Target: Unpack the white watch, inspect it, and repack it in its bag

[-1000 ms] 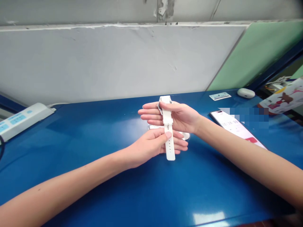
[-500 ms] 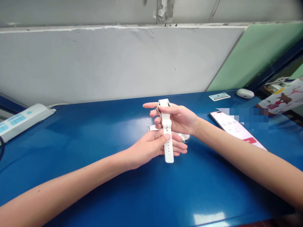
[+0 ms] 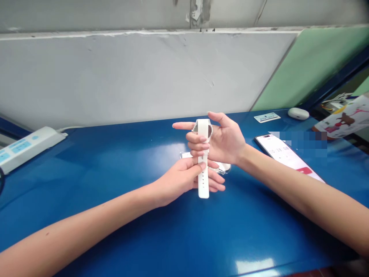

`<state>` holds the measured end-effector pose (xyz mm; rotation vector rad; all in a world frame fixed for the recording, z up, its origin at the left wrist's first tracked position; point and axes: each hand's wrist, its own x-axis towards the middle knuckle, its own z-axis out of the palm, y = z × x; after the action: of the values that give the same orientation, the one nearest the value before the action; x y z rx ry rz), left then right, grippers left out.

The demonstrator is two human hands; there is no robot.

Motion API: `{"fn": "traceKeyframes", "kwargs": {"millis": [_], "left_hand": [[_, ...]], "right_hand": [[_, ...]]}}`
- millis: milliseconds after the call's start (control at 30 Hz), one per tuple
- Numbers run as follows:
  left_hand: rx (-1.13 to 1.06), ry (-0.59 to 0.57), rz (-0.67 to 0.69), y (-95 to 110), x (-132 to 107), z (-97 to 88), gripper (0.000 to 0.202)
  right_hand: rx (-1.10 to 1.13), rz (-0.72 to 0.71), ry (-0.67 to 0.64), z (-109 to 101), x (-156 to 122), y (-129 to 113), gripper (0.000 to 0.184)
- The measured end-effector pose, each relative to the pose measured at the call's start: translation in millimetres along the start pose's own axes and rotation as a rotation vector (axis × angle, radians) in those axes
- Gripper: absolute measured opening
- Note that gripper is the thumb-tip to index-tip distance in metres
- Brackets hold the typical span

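Note:
A white wristwatch (image 3: 203, 184) is held upright between both hands, its punched strap end hanging lowest. My left hand (image 3: 181, 175) pinches the strap between thumb and fingers, the other fingers stretched out behind it. Higher up, my right hand (image 3: 227, 140) has its middle, ring and little fingers curled over the strap below the watch case. Its thumb is raised and its index finger points left behind the case. Most of the watch face is covered by the folded strap. Behind the hands lies a white item in clear wrapping (image 3: 223, 167), partly hidden.
On the blue table (image 3: 129, 238) a phone (image 3: 288, 154) with a running timer lies at right. Beyond it are a small card (image 3: 267, 117) and a white earbud case (image 3: 298, 113). A power strip (image 3: 31, 146) sits at far left, and a printed bag (image 3: 343, 119) at far right.
My right thumb has lifted off the watch, and the right hand's fingers have come round to the front of the strap. The left hand keeps its pinch, almost unmoved.

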<state>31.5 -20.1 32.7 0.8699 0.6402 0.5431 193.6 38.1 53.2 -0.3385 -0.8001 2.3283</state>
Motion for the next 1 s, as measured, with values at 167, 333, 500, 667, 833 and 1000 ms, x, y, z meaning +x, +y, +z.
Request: {"fn": "traceKeyframes", "kwargs": {"millis": [167,333,500,667,833,1000], "left_hand": [[0.025,0.02,0.032,2.0,1.2,-0.2,0.026],[0.14,-0.034,0.067,2.7,-1.0,1.4,0.028],[0.165,-0.154,0.096,3.3,-5.6,3.4,0.029],[0.047,-0.141,0.139,-3.0,-2.0,1.8,0.033],[-0.11,-0.039,0.135,-2.7,1.2,1.2,0.023],[-0.136,0.012,0.098,1.9,1.3,2.4,0.021]], "right_hand": [[-0.067,-0.052,0.056,-0.8,0.6,-2.2,0.034],[-0.32,-0.242,0.149,-10.6,6.2,6.1,0.02],[-0.377,-0.275,0.195,-8.7,7.2,10.7,0.02],[-0.303,-0.111,0.069,-2.4,4.4,7.4,0.035],[-0.292,-0.088,0.012,0.1,1.6,1.0,0.036],[-0.338,-0.085,0.103,2.6,3.2,1.4,0.038]]}}
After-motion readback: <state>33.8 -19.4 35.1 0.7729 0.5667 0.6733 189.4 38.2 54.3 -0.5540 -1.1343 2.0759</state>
